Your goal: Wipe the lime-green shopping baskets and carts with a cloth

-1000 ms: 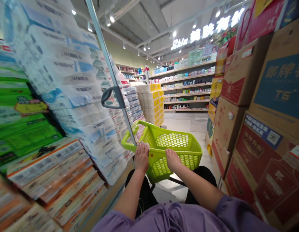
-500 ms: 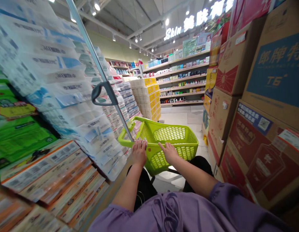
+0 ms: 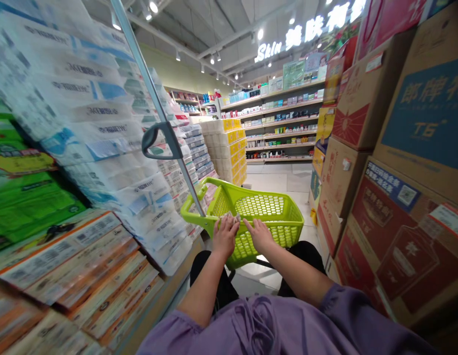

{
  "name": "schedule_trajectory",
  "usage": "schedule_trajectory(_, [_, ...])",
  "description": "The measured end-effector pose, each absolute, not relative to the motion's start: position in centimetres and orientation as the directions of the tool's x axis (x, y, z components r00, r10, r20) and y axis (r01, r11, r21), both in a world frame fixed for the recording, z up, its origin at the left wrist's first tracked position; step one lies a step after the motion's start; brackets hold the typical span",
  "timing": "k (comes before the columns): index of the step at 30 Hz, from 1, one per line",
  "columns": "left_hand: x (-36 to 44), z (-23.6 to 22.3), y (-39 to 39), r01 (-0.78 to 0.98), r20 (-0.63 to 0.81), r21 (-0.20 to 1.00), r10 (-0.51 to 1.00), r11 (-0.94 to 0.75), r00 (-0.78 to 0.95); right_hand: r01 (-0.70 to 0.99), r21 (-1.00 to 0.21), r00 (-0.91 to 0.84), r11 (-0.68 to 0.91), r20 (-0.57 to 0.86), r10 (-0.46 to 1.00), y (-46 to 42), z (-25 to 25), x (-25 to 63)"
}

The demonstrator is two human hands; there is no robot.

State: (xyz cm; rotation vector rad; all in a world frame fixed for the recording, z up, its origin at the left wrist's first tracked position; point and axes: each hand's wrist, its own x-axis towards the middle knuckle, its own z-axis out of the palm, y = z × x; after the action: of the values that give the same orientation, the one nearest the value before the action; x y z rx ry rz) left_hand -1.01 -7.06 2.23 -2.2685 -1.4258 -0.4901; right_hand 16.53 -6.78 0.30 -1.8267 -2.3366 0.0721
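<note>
A lime-green shopping basket cart [image 3: 265,198] with lattice walls stands before my knees, its grey pole and dark handle [image 3: 162,141] rising at the left. On the near rim lies my left hand [image 3: 225,237], fingers bent over a crumpled pale wipe [image 3: 234,217] pressed against the plastic; whether it is cloth or tissue I cannot tell. Just to the right, my right hand [image 3: 261,236] rests on the same rim with its fingers apart and nothing in them.
Wrapped tissue packs [image 3: 95,113] are stacked high on the left, above orange-and-white cartons [image 3: 99,276]. Tall cardboard boxes [image 3: 399,207] line the right side. Shelves of small goods [image 3: 280,121] and yellow-white paper packs [image 3: 227,148] stand beyond the cart.
My left hand has slid right along the near rim with the wipe, away from the pole and closer to my right hand. My right hand stays at about the same spot.
</note>
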Motion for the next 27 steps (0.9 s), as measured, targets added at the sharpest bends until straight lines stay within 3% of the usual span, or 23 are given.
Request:
schedule_trajectory(10, [-4.3, 3.6, -7.5, 0.989, 0.637, -0.015, 0.761, -0.15, 0.125, 0.966, -0.101, -0.232, 0.238, 0.065, 0.97, -6.9, 0.4, 16.6])
schedule_trajectory(14, [-2.9, 2.8, -7.4, 0.987, 0.618, -0.065, 0.771, -0.149, 0.157, 0.966, -0.123, -0.224, 0.23, 0.055, 0.973, -7.0, 0.6, 16.5])
schedule_trajectory(20, [-0.5, 1.5, -6.9, 0.92, 0.483, -0.154, 0.785, -0.36, 0.388, 0.966, -0.102, -0.229, 0.237, 0.087, 0.97, -7.1, 0.4, 16.6])
schedule_trajectory(27, [-2.5, 3.0, -6.3, 0.969, 0.538, -0.086, 0.808, -0.232, 0.241, 0.964, -0.099, -0.241, 0.248, 0.082, 0.967, -6.9, 0.2, 16.8])
